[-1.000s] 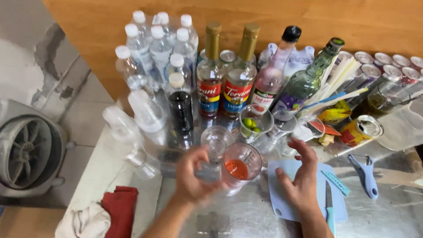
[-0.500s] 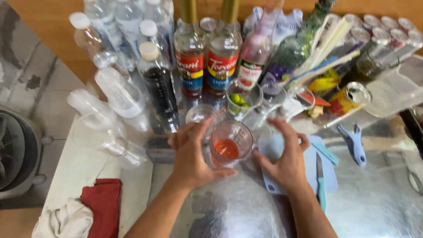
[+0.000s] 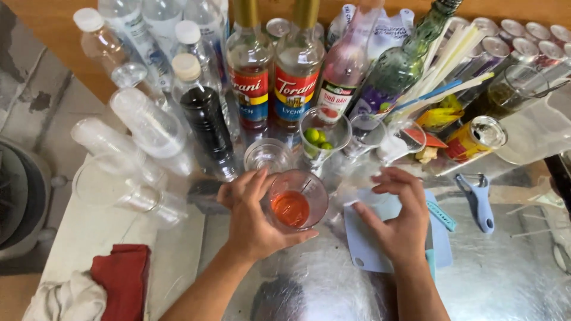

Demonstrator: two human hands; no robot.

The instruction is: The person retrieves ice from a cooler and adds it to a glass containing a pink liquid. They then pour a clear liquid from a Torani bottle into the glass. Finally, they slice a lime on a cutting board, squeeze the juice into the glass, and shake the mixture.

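- Far L of L hand: red cloth [image 3: 123, 278] + white rag [image 3: 65, 297] at counter edge; stacks of clear plastic cups [image 3: 128, 151] lying on their sides just above them.
- Up-left of L hand: dark-liquid bottle [image 3: 205, 119] w/ cream cap, upright, water bottles behind it.
- L hand [image 3: 253, 217]: wrapped around clear plastic cup [image 3: 295, 199] from its left side, fingers curled on wall, thumb near rim. Cup upright, shallow orange-red liquid in bottom (sits btwn both hands).
- Just above L hand: empty glass [image 3: 269, 156], touching distance of fingertips.
- Above cup: two syrup bottles [image 3: 273, 77], gold caps; glass w/ small green limes [image 3: 317, 138] just in front.
- R hand [image 3: 397, 220]: open, fingers loosely bent, gripping nothing, hovering over pale cutting board [image 3: 363, 249]; apart from cup.
- R of R hand: blue peeler [image 3: 479, 199] on foil-covered counter; tipped can [image 3: 476, 138] and straws [image 3: 452, 65] up-right.
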